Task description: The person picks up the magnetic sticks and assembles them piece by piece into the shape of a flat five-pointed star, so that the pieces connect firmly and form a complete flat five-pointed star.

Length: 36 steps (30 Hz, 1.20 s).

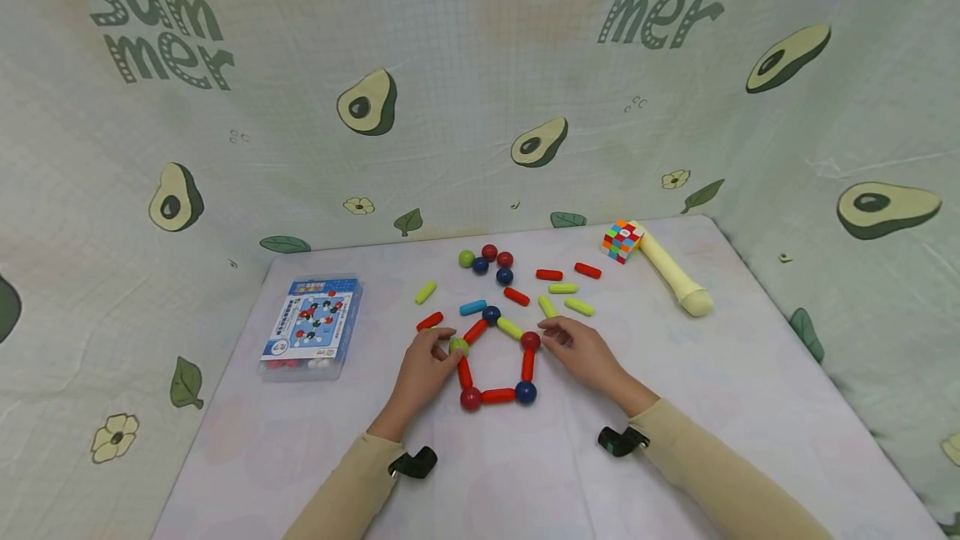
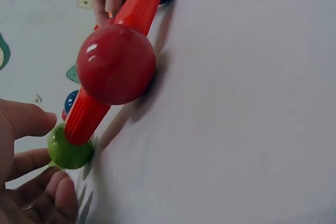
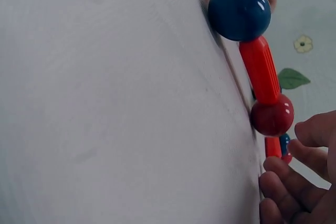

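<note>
A five-sided ring of balls and rods lies on the table, four of its rods red and one yellow-green (image 1: 510, 328). My left hand (image 1: 425, 369) is at its left corner, thumb and fingers around the green ball (image 2: 71, 148). At the right corner is a red ball (image 3: 272, 115); beside it my right hand (image 1: 581, 350) has loosely bent fingers, with a small gap to the ball in the right wrist view. A blue ball (image 1: 491, 315) forms the top corner. The near corners are another red ball (image 2: 116, 64) and another blue ball (image 3: 239, 11).
Loose balls (image 1: 481, 265) lie behind the ring. Several rods, among them a blue rod (image 1: 473, 307) and a red rod (image 1: 516, 296), are scattered around it. A boxed kit (image 1: 311, 327) is at left. A puzzle cube (image 1: 622, 241) touches a pale yellow stick (image 1: 671, 269) at the back right.
</note>
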### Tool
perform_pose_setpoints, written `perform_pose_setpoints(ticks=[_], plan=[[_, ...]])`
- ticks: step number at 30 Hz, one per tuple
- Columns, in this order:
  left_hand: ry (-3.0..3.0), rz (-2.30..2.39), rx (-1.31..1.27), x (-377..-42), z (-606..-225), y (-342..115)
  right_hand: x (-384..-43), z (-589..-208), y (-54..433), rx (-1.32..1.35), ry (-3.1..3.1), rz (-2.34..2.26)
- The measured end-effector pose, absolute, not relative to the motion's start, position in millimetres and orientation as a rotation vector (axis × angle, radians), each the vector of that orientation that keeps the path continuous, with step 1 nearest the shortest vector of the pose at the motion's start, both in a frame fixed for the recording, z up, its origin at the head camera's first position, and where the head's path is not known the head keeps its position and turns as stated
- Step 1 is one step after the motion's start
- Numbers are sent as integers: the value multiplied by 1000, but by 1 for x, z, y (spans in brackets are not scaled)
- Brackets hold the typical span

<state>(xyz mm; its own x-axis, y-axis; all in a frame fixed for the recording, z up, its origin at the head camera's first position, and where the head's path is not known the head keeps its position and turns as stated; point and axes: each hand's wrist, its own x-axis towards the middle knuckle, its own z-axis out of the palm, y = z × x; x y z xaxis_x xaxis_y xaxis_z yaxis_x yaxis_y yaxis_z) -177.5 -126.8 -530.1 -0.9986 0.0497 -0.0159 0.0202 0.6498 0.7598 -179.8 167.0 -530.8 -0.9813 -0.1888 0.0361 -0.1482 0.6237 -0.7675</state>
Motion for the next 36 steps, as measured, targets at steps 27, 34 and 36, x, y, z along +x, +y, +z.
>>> perform_pose_setpoints(ticks=[27, 34, 36], plan=[[2682, 808, 935, -145, -525, -79, -214, -537, 214, -4, 3008, -1126], [2725, 816, 948, -144, -530, -76, -217, -535, 214, -29, 3035, -1049], [2737, 812, 937, -144, -530, -76, -217, -534, 215, -42, 3030, -1042]])
